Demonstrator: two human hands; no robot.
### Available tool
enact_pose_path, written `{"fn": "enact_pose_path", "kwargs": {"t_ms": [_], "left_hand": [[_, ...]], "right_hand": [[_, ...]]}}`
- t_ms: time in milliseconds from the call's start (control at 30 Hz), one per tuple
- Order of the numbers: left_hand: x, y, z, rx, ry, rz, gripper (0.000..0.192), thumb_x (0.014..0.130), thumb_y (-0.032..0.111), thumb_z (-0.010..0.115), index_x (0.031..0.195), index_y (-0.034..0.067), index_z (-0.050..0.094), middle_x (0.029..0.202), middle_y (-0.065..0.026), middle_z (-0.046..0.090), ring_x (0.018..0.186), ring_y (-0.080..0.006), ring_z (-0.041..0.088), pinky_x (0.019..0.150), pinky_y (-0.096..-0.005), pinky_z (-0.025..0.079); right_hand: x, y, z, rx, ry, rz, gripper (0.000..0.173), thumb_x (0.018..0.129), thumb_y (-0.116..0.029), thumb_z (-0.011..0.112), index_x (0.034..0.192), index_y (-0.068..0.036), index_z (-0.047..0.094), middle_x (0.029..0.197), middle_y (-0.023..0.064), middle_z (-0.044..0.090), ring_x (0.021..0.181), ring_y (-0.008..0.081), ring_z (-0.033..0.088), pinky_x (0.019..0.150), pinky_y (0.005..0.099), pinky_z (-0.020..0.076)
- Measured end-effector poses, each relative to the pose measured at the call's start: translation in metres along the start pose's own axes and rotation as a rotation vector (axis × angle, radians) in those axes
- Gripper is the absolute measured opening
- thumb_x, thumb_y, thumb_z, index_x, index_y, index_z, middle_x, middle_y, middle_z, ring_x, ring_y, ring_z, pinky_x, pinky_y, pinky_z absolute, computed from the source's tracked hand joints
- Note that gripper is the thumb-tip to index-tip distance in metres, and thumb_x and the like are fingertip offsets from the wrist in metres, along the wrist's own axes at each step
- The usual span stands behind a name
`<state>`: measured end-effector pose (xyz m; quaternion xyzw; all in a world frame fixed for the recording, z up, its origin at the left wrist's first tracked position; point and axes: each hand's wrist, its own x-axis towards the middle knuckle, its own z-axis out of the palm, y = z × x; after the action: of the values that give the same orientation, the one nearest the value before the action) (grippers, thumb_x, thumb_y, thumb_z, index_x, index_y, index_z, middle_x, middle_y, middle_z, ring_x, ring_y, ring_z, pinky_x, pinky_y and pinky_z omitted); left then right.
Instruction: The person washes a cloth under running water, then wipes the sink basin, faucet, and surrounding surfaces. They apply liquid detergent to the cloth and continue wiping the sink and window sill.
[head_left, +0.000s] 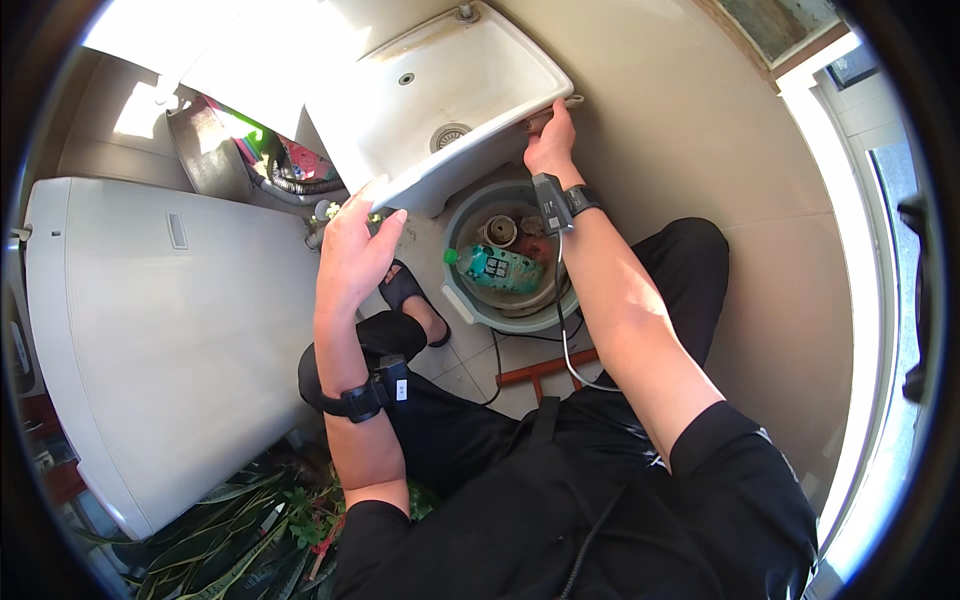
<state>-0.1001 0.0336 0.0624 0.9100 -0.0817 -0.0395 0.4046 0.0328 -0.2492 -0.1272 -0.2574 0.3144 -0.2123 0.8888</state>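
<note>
A white ceramic sink (420, 112) with a metal drain strainer (451, 138) stands before me. My left hand (356, 244) is at its near left corner, thumb apart from the fingers; the fingertips lie at the bright rim. My right hand (553, 142) is at the sink's right corner, touching a beige cloth or similar item (538, 121) on its outer side; whether the fingers close on it cannot be told. Below the right hand, a grey-blue plastic tub (459, 298) on the floor holds a green-capped plastic bottle (499, 268) and a round cup-like container (500, 231).
A large white appliance (172, 322) stands at the left, with potted plants (247, 525) beside it. Corrugated hoses (300, 184) run left of the sink. A reddish-brown frame (544, 373) lies by my legs, near black cables. A tiled wall (757, 165) rises at the right.
</note>
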Motion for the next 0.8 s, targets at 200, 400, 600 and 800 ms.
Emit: {"fn": "enact_pose_path", "kwargs": {"t_ms": [200,400,600,800], "left_hand": [[-0.006,-0.012,-0.011,-0.008,0.077,-0.012,0.043,0.090,0.014,0.067,0.130,-0.002,0.062,0.139,-0.0197,0.061,0.112,-0.0357,0.066,0.094,-0.0389,0.052],[-0.012,-0.009,-0.016,-0.023,0.088,-0.005,0.045,0.090,0.012,0.066,0.134,0.001,0.060,0.124,-0.0165,0.068,0.106,-0.0286,0.068,0.090,-0.0369,0.053],[-0.012,-0.011,-0.020,0.062,0.120,-0.053,0.047,0.091,0.011,0.067,0.137,0.003,0.060,0.111,-0.0146,0.072,0.094,-0.0184,0.070,0.084,-0.0324,0.054],[-0.016,-0.016,-0.022,0.016,0.142,-0.007,0.047,0.091,0.018,0.067,0.136,0.004,0.061,0.118,-0.0189,0.071,0.095,-0.0247,0.072,0.087,-0.0345,0.055]], "right_hand": [[-0.070,0.033,0.033,-0.081,0.052,0.004,0.054,0.103,-0.040,0.054,0.141,-0.002,0.047,0.136,0.0078,0.056,0.115,0.0202,0.056,0.099,0.0350,0.0450],[-0.138,0.082,0.024,-0.145,0.044,0.246,0.048,0.103,-0.041,0.056,0.135,-0.006,0.051,0.122,0.0042,0.059,0.102,0.0159,0.057,0.088,0.0324,0.0463],[-0.179,0.090,0.006,-0.302,-0.349,0.315,0.010,0.096,-0.011,0.064,0.098,-0.002,0.068,0.090,0.0056,0.069,0.082,0.0172,0.067,0.074,0.0303,0.0548],[-0.152,0.027,0.005,-0.555,-0.616,0.118,0.023,0.092,-0.007,0.061,0.112,0.003,0.069,0.093,0.0057,0.070,0.077,0.0134,0.064,0.070,0.0275,0.0536]]}}
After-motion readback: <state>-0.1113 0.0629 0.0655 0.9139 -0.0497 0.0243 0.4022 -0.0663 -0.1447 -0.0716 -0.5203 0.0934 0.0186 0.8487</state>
